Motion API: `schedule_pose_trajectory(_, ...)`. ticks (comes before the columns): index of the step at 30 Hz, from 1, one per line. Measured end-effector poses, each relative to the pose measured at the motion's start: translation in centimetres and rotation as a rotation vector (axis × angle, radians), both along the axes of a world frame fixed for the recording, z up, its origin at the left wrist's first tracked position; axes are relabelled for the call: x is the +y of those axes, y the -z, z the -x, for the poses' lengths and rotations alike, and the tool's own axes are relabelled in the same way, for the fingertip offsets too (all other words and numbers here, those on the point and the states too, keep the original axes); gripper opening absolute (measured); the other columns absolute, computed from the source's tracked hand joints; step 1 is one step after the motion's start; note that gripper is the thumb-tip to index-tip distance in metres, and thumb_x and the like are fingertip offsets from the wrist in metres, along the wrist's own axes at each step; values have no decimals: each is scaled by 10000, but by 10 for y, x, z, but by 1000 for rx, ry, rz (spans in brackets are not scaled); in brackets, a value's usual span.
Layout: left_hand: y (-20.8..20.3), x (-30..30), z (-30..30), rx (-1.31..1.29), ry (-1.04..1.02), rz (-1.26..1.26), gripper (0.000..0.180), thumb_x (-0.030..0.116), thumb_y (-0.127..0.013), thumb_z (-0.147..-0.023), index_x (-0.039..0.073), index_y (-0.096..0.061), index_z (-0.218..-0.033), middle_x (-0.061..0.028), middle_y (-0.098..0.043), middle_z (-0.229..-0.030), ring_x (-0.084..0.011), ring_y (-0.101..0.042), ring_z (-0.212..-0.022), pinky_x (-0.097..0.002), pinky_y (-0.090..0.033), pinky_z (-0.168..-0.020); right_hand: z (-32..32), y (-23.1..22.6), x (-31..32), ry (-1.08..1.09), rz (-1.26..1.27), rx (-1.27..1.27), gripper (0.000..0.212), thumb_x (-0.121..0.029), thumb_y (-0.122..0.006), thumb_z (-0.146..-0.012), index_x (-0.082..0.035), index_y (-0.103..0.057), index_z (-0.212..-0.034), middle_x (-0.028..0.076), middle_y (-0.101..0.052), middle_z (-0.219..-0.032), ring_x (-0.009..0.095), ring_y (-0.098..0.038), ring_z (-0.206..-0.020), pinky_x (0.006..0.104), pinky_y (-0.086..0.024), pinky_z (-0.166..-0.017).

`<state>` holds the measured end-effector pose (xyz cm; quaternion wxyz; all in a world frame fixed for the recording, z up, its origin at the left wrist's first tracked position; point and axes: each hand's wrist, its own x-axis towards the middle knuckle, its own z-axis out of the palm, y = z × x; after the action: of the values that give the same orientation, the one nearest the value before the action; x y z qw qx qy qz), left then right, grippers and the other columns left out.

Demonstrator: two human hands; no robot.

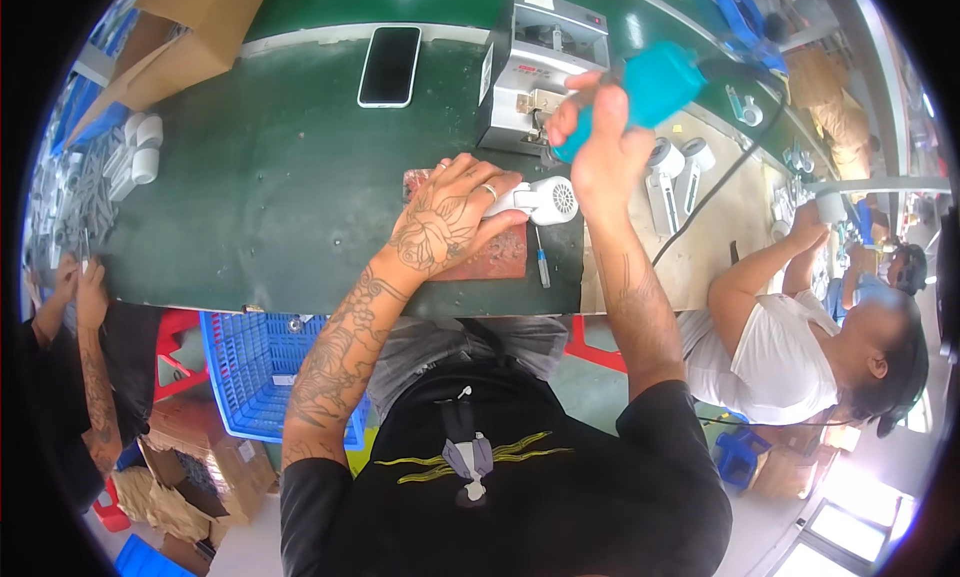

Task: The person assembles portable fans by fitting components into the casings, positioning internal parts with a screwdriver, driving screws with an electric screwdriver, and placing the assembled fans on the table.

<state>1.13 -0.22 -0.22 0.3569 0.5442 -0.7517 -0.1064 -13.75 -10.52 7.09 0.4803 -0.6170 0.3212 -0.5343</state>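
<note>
My left hand point(455, 212) is closed around a white hair-dryer-shaped device point(552, 201) with a round vented end, holding it down over a reddish mat point(490, 257). My right hand point(610, 147) grips a teal electric screwdriver point(660, 82), raised and slightly blurred; its tip is hard to make out. Close to the tool's lower end stands a grey metal screw feeder box point(545, 72). Beside the mat lies a small screwdriver with a blue handle point(542, 262).
A phone point(390, 67) lies on the green bench. White devices point(675, 182) rest on cardboard at right, under a black cable point(715, 197). White parts point(135, 152) and a cardboard box point(190, 27) are at left. A blue basket point(250, 367) sits below. Co-workers sit on both sides.
</note>
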Motion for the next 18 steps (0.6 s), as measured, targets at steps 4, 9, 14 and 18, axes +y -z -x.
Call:
schedule_pose_trajectory(4,-1,-3,0,-16,23,29,448,341,-782,-890,93,-710,-1256,-65,-693,-1134,-290,-623,-1066,-439,-525,-962,7,0,14,-19,33,-9,472,-409,-523,-1098,57,-604,-1091,70,-558,-683,184,-567,-609,331,-480,-579)
schedule_pose_trajectory(9,0,-1,-1,14,23,35,440,407,-718,-936,72,-711,-1221,-87,-694,-1094,-284,-617,-1056,-443,-503,-956,1,8,16,-67,18,-123,372,-335,-609,-1073,36,-634,-1045,40,-610,-693,125,-590,-616,281,-469,-573)
schedule_pose_trajectory(14,3,-2,1,2,19,21,447,415,-704,-944,67,-709,-1223,-85,-689,-1102,-279,-613,-1065,-446,-501,-958,3,20,15,-78,12,-46,400,-365,-553,-1090,30,-549,-1028,84,-554,-711,188,-551,-615,351,-493,-587)
schedule_pose_trajectory(18,0,1,1,-72,6,4,449,425,-687,-951,67,-707,-1221,-91,-675,-1117,-287,-610,-1076,-457,-498,-974,0,29,17,-107,6,-113,385,-356,-554,-1092,18,-536,-1004,85,-550,-717,188,-542,-611,350,-494,-590)
